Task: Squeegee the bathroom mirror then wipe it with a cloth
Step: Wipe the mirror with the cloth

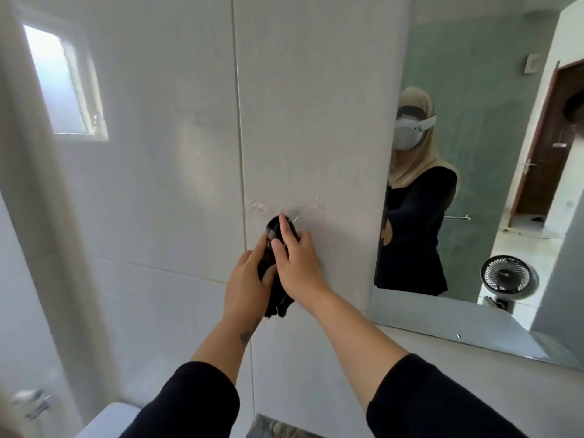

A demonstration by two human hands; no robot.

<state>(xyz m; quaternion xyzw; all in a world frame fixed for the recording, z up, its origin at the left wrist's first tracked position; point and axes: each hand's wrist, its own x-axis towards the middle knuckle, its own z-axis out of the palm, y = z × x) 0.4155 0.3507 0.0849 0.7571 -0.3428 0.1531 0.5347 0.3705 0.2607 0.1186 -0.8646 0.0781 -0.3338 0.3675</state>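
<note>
A dark cloth (275, 279) is bunched between both hands, held against the pale tiled wall (177, 184) left of the mirror (493, 90). My left hand (249, 279) grips the cloth's lower part from the left. My right hand (294, 257) lies over its upper part, index finger stretched up along it. Wet smears (262, 207) mark the tile just above the cloth. The mirror fills the right side and reflects a person in dark clothes. No squeegee is in view.
A small window (66, 83) sits high on the left. A chrome fitting (34, 403) and a white fixture's edge (107, 418) lie at the bottom left. The mirror reflects a small fan (507, 275), a brown door (550, 147) and a towel rail (458, 218).
</note>
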